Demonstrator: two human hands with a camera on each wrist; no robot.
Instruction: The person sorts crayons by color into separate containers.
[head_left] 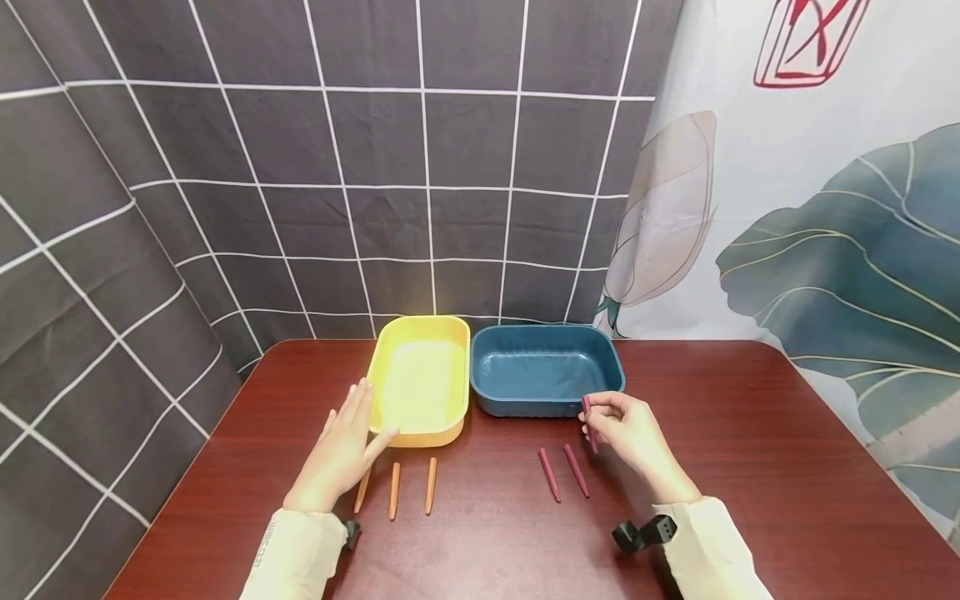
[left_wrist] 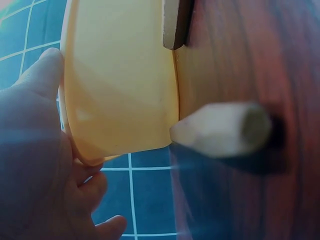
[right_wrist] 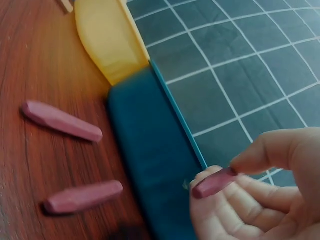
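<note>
The right hand (head_left: pixel 633 433) pinches a dark red crayon stick (head_left: pixel 589 423), standing nearly upright, just in front of the blue plastic tub (head_left: pixel 546 371) near the counter's back edge. The left hand (head_left: pixel 341 454) lies flat, fingers apart, beside the yellow plastic tub (head_left: pixel 422 379).

The head view is bright and evenly lit, sharp across the middle. Soft light from above leaves a pale sheen on the worktop (head_left: pixel 750 433) and only faint, short shadows under the hands and crayons. Wide-angle distortion bends the tile lines of the wall (head_left: pixel 225 167) toward the left edge.

The left wrist view is hazy and washed out, with a bluish cast; the yellow tray (left_wrist: pixel 120 80) glows, overexposed, and the near crayon (left_wrist: pixel 225 129) is out of focus, throwing a dark shadow.

The right wrist view is clearer in colour but soft: the blue tray (right_wrist: pixel 150 150) and right hand (right_wrist: pixel 260 200) are blurred up close.
</note>
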